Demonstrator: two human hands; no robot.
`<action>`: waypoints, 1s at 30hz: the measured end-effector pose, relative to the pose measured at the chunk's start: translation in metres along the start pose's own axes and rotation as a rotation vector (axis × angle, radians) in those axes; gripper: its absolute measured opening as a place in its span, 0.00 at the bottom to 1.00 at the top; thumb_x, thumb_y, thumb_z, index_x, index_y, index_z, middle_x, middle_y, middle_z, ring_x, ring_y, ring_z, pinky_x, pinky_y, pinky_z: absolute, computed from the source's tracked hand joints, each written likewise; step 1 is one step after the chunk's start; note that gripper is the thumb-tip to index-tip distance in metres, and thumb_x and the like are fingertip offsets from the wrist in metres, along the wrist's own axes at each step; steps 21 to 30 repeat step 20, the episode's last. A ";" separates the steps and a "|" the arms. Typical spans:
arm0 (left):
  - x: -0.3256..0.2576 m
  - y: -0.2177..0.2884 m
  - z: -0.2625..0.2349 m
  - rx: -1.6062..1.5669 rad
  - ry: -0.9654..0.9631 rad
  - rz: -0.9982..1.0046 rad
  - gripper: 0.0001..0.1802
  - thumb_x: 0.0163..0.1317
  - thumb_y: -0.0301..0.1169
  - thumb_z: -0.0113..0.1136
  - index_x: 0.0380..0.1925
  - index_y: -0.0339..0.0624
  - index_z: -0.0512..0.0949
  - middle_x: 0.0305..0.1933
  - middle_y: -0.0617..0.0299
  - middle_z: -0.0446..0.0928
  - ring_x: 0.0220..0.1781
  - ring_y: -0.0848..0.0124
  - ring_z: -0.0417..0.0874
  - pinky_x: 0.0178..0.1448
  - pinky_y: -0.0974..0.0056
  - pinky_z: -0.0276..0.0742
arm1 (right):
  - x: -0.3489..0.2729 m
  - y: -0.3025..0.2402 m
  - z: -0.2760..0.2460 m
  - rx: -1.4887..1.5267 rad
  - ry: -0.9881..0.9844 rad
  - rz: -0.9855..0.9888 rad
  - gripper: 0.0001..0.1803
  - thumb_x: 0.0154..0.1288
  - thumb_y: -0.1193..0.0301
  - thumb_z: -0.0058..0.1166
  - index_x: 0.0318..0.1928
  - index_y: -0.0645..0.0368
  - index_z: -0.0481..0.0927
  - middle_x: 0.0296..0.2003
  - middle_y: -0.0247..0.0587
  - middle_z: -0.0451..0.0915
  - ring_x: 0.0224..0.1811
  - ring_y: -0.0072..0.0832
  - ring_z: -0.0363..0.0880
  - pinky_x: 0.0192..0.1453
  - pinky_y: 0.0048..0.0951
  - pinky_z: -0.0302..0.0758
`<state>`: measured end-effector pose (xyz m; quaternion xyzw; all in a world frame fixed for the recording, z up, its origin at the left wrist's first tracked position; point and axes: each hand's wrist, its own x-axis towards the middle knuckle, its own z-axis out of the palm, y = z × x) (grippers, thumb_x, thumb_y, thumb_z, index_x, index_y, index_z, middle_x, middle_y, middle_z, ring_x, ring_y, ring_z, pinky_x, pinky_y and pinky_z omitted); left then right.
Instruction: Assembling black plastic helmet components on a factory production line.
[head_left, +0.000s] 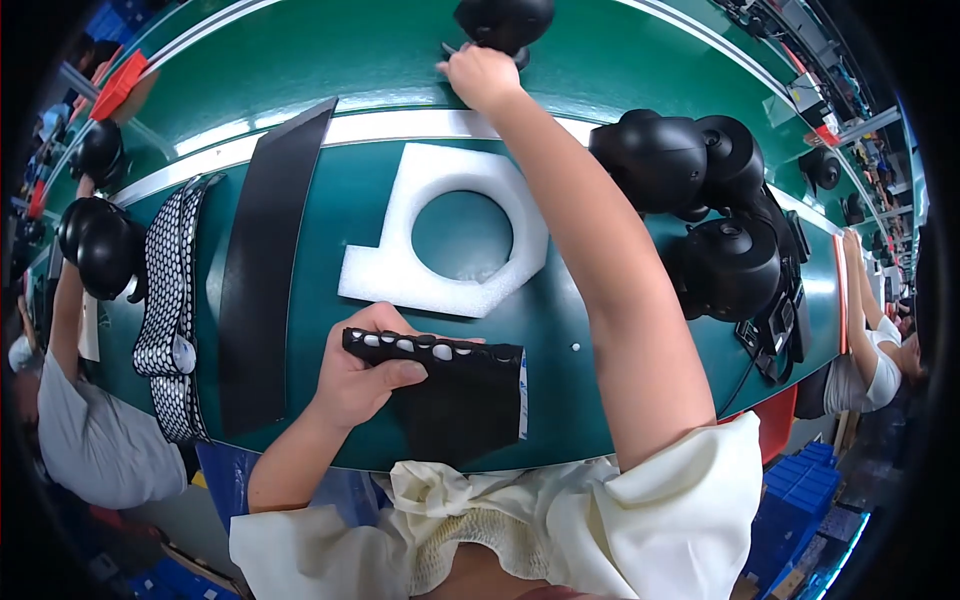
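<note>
My left hand [365, 370] is closed around a folded black sheet [455, 400]. White round dots run along the sheet's upper edge, and a blue-and-white strip shows at its right end. Stretched far forward, my right hand [485, 78] is at the lower part of a black round-headed device [505, 20] on the far green surface. Its fingers are curled and partly hidden there. A white foam piece [370, 270] with a large round hole lies flat between my arms.
Left of the foam lie a long black board [262, 260] and a curled black strip with white dots [165, 290]. Several black round devices [655, 160] crowd the right side, with cables beside them. Co-workers sit at left [105, 430] and right [868, 365].
</note>
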<state>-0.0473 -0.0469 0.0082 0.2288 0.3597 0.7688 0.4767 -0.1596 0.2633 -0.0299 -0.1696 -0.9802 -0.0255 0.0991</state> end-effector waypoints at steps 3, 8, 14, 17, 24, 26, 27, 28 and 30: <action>0.000 -0.003 -0.001 0.061 0.074 -0.080 0.11 0.46 0.18 0.61 0.27 0.39 0.69 0.27 0.64 0.73 0.29 0.81 0.72 0.37 0.73 0.67 | -0.010 -0.001 0.011 -0.259 0.119 0.021 0.19 0.62 0.59 0.39 0.35 0.57 0.80 0.45 0.50 0.74 0.50 0.38 0.70 0.54 0.33 0.65; -0.004 -0.003 -0.002 0.008 0.148 -0.153 0.12 0.43 0.18 0.63 0.26 0.40 0.70 0.25 0.67 0.71 0.27 0.83 0.68 0.32 0.77 0.63 | -0.058 -0.046 -0.115 -0.389 -0.397 -0.179 0.18 0.50 0.58 0.56 0.40 0.54 0.79 0.38 0.42 0.78 0.38 0.31 0.78 0.33 0.32 0.74; -0.004 -0.001 0.008 0.034 0.090 -0.145 0.13 0.44 0.19 0.63 0.27 0.40 0.69 0.26 0.68 0.71 0.28 0.83 0.69 0.32 0.77 0.63 | -0.187 0.020 -0.153 -0.776 -0.296 -0.153 0.40 0.48 0.61 0.55 0.63 0.44 0.53 0.61 0.45 0.55 0.61 0.49 0.54 0.53 0.65 0.53; -0.002 -0.004 0.006 0.036 0.055 -0.147 0.12 0.45 0.20 0.63 0.27 0.40 0.69 0.26 0.68 0.71 0.28 0.83 0.68 0.32 0.77 0.63 | -0.194 0.064 -0.129 -0.874 0.150 -0.375 0.35 0.46 0.66 0.53 0.59 0.43 0.60 0.47 0.40 0.64 0.50 0.39 0.62 0.49 0.48 0.64; -0.002 -0.001 0.004 -0.005 0.030 -0.169 0.12 0.46 0.21 0.63 0.27 0.40 0.69 0.26 0.68 0.71 0.28 0.83 0.68 0.32 0.77 0.63 | -0.197 0.063 -0.147 -0.697 0.123 -0.212 0.38 0.41 0.69 0.56 0.58 0.46 0.61 0.45 0.39 0.64 0.48 0.36 0.62 0.48 0.47 0.65; -0.002 -0.001 0.004 -0.005 0.030 -0.169 0.12 0.46 0.21 0.63 0.27 0.40 0.69 0.26 0.68 0.71 0.28 0.83 0.68 0.32 0.77 0.63 | -0.197 0.063 -0.147 -0.697 0.123 -0.212 0.38 0.41 0.69 0.56 0.58 0.46 0.61 0.45 0.39 0.64 0.48 0.36 0.62 0.48 0.47 0.65; -0.002 -0.001 0.004 -0.005 0.030 -0.169 0.12 0.46 0.21 0.63 0.27 0.40 0.69 0.26 0.68 0.71 0.28 0.83 0.68 0.32 0.77 0.63 | -0.197 0.063 -0.147 -0.697 0.123 -0.212 0.38 0.41 0.69 0.56 0.58 0.46 0.61 0.45 0.39 0.64 0.48 0.36 0.62 0.48 0.47 0.65; -0.002 -0.001 0.004 -0.005 0.030 -0.169 0.12 0.46 0.21 0.63 0.27 0.40 0.69 0.26 0.68 0.71 0.28 0.83 0.68 0.32 0.77 0.63 | -0.197 0.063 -0.147 -0.697 0.123 -0.212 0.38 0.41 0.69 0.56 0.58 0.46 0.61 0.45 0.39 0.64 0.48 0.36 0.62 0.48 0.47 0.65; -0.002 -0.001 0.004 -0.005 0.030 -0.169 0.12 0.46 0.21 0.63 0.27 0.40 0.69 0.26 0.68 0.71 0.28 0.83 0.68 0.32 0.77 0.63 | -0.197 0.063 -0.147 -0.697 0.123 -0.212 0.38 0.41 0.69 0.56 0.58 0.46 0.61 0.45 0.39 0.64 0.48 0.36 0.62 0.48 0.47 0.65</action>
